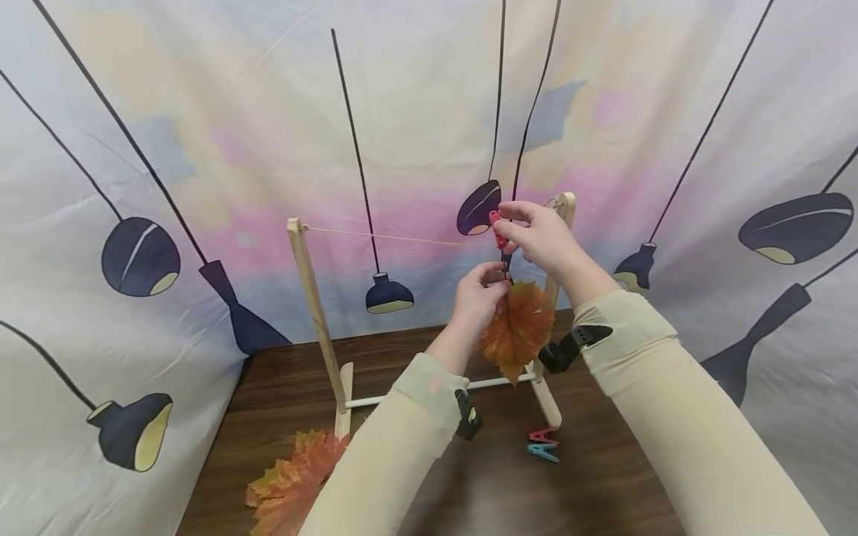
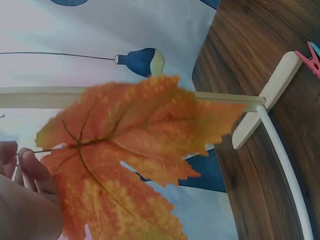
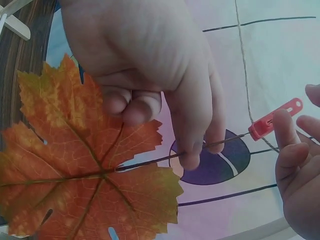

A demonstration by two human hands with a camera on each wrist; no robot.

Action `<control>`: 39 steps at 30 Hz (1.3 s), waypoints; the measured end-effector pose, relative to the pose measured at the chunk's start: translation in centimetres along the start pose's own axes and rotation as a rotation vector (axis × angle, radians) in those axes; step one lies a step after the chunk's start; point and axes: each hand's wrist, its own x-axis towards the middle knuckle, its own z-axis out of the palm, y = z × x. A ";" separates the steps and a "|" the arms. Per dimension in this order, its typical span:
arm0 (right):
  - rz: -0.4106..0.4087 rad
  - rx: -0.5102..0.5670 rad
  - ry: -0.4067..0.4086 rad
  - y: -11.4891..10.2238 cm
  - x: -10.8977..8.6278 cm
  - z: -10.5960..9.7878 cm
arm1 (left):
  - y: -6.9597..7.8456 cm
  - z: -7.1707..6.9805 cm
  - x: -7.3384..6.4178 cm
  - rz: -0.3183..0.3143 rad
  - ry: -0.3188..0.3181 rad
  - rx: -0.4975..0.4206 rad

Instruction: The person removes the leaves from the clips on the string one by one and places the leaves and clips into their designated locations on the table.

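An orange artificial maple leaf point(image 1: 518, 331) hangs blade down in front of the right post. My left hand point(image 1: 479, 299) pinches its thin dark stem point(image 3: 145, 163) between thumb and fingers. Higher up, my right hand point(image 1: 544, 240) holds a red clothespin point(image 1: 498, 229) between thumb and fingers at the string point(image 1: 402, 237). In the right wrist view, the clothespin's jaws overlap the string, and the upper end of the stem reaches right to them. The left wrist view shows the leaf's blade spread beside the left hand's fingers.
A wooden frame with a left post point(image 1: 313, 313), a right post point(image 1: 567, 212) and a white crossbar point(image 1: 365, 401) stands on the dark wooden table point(image 1: 268, 394). More orange leaves point(image 1: 295, 484) lie front left. A pink clothespin point(image 1: 543, 435) and a blue clothespin point(image 1: 542, 451) lie by the right foot.
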 end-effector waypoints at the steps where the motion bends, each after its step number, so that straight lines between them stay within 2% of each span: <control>1: 0.005 0.001 -0.001 0.0 0.0 0.0 | 0.0 0.0 0.0 0.003 -0.006 0.005; 10: 0.013 0.008 -0.054 0.0 0.5 0.3 | -0.3 0.0 -0.4 0.013 -0.007 0.010; 19: 0.004 -0.011 -0.035 0.0 0.2 -0.1 | -0.1 -0.8 -0.5 0.042 -0.019 0.012; 24: -0.011 -0.002 -0.048 0.0 0.2 -0.1 | -0.1 -1.1 -0.6 0.031 -0.003 0.028; 30: -0.039 0.013 -0.015 0.2 0.2 -0.1 | 0.1 -1.2 -0.5 0.035 -0.006 0.038; 35: -0.068 0.043 -0.011 0.2 0.0 0.0 | 0.3 -1.7 -0.4 0.036 0.018 0.058; 39: -0.080 0.028 0.013 0.1 -0.1 0.0 | 0.4 -2.0 -0.3 0.036 0.007 0.059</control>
